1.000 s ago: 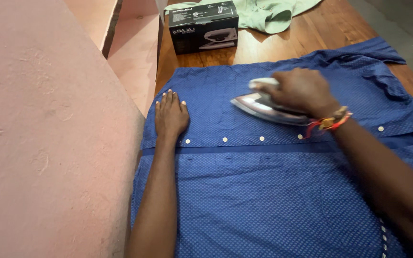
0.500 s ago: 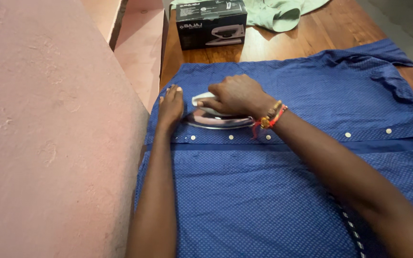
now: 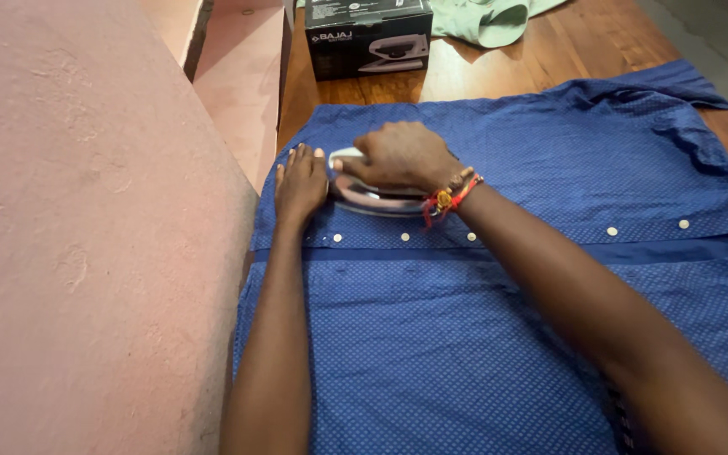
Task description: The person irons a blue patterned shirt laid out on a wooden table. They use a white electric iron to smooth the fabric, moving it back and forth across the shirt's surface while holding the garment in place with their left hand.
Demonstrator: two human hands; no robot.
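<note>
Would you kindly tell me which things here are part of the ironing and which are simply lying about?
In use:
- iron, gripped by the right hand
- blue shirt, spread flat on the wooden table
- left hand, pressing the shirt flat beside the iron

Lying about:
- black box at the far end of the table
- green cloth beside the box

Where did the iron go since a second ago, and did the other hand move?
The right hand slid the iron leftward along the blue shirt, from mid-shirt right up beside the left hand. The grip never let go. The left hand stayed flat near the shirt's edge; the box stayed put.
</note>
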